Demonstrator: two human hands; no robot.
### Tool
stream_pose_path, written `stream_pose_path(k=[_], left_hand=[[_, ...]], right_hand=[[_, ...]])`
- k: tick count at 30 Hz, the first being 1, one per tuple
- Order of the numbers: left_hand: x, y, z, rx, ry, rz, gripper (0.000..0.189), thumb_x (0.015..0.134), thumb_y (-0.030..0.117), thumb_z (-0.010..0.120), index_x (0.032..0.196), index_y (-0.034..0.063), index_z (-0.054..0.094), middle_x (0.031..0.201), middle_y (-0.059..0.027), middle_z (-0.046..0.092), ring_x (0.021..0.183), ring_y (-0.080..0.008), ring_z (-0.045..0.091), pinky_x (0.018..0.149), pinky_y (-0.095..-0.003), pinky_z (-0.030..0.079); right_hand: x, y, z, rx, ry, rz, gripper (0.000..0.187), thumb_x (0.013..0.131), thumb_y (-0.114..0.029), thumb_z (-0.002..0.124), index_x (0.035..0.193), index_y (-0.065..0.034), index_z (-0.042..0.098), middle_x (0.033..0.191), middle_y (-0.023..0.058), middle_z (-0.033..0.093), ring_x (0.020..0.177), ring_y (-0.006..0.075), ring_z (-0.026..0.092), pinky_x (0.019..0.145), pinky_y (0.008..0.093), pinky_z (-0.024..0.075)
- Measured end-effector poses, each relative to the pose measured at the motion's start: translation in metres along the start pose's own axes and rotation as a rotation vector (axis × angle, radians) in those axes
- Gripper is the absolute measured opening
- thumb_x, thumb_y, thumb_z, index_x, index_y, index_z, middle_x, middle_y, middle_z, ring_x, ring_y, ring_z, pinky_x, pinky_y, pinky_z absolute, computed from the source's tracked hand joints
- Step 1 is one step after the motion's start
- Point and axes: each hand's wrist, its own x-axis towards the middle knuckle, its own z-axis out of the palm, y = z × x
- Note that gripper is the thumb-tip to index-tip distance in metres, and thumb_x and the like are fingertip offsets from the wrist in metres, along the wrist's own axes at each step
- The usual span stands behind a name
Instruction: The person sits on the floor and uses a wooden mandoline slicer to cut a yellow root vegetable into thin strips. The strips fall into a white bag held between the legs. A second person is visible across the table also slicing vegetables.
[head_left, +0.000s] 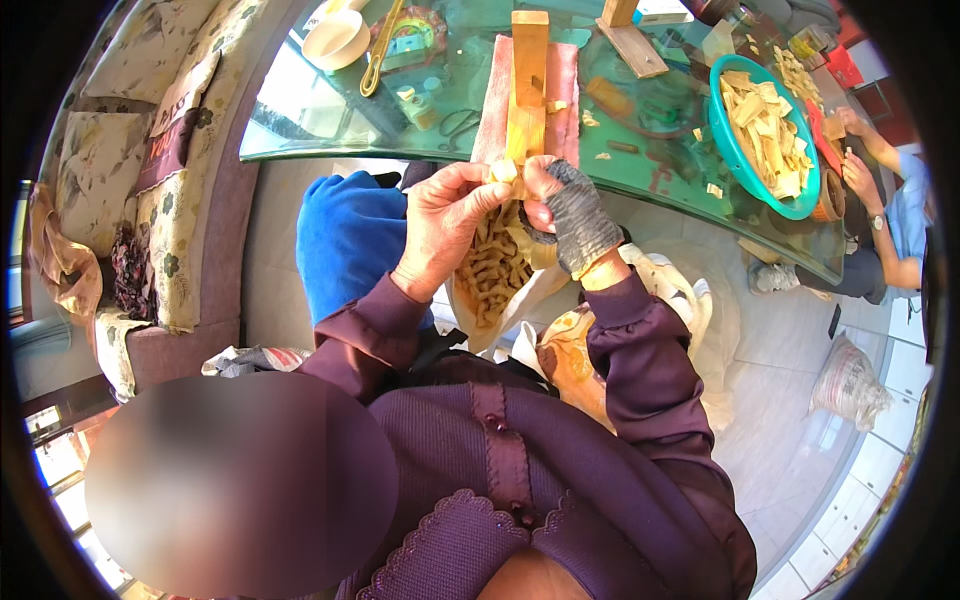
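Note:
Between thumb and fingers my left hand (454, 217) grips a small pale yellow piece (503, 172), which looks like wood or dried root. My right hand (574, 217), in a grey fingerless knit glove, touches or nearly touches its right side. The fingers of the right hand are curled around a dark ring-like handle (541, 234); the rest of that tool is hidden. Just beyond both hands a wooden block (529, 67) lies on a pink towel (491, 97) at the glass table's edge. Below the hands a bag or container (495, 285) holds many knobbly pale pieces.
The green glass table (337, 135) carries a white bowl (336, 41), scissors (459, 126), a wooden stand (632, 49) and a teal basket (806, 195) of yellow slices. At the right, a co-worker's hands (862, 180) are near a red object. A sofa (217, 150) stands left; a sack (853, 386) lies on the floor.

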Motion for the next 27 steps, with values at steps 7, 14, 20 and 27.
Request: stream_pose_path(k=[7, 14, 20, 27], left_hand=[[-0.007, 0.036, -0.007, 0.11, -0.113, -0.062, 0.007, 0.08, 0.007, 0.07, 0.084, 0.0023, 0.066, 0.076, 0.0012, 0.063, 0.068, -0.0042, 0.052, 0.064, -0.0189, 0.041], [-0.003, 0.038, -0.021, 0.59, -0.005, 0.17, 0.022, 0.073, 0.006, 0.074, 0.092, 0.0014, 0.065, 0.089, -0.0039, 0.064, 0.08, -0.0115, 0.058, 0.072, -0.0237, 0.046], [-0.004, 0.024, -0.007, 1.092, -0.278, 0.331, 0.026, 0.077, 0.001, 0.06, 0.102, 0.0036, 0.059, 0.1, -0.0159, 0.06, 0.088, -0.0345, 0.06, 0.074, -0.0377, 0.05], [0.027, -0.009, -0.039, 1.344, -0.34, 0.578, 0.027, 0.076, 0.007, 0.055, 0.102, 0.0069, 0.054, 0.098, -0.0092, 0.053, 0.085, -0.0271, 0.055, 0.075, -0.0366, 0.045]], right_hand=[[-0.002, -0.016, -0.005, -0.005, 0.201, -0.142, 0.014, 0.083, -0.02, 0.068, 0.084, -0.0149, 0.056, 0.064, -0.0069, 0.049, 0.045, 0.0031, 0.039, 0.04, 0.019, 0.0276], [-0.001, -0.013, -0.009, -0.12, 0.121, -0.179, 0.018, 0.082, -0.021, 0.069, 0.081, -0.0125, 0.053, 0.056, -0.0053, 0.046, 0.045, 0.0039, 0.041, 0.041, 0.0195, 0.0311], [-0.002, 0.006, 0.01, -0.494, 0.104, -0.144, 0.024, 0.082, -0.025, 0.069, 0.078, -0.0085, 0.053, 0.056, -0.0033, 0.049, 0.047, 0.0051, 0.045, 0.043, 0.0204, 0.0346], [0.015, 0.026, -0.005, -1.329, -0.13, -0.457, 0.021, 0.083, -0.024, 0.058, 0.088, -0.0039, 0.061, 0.072, 0.0125, 0.062, 0.069, 0.0273, 0.06, 0.063, 0.0379, 0.0471]])
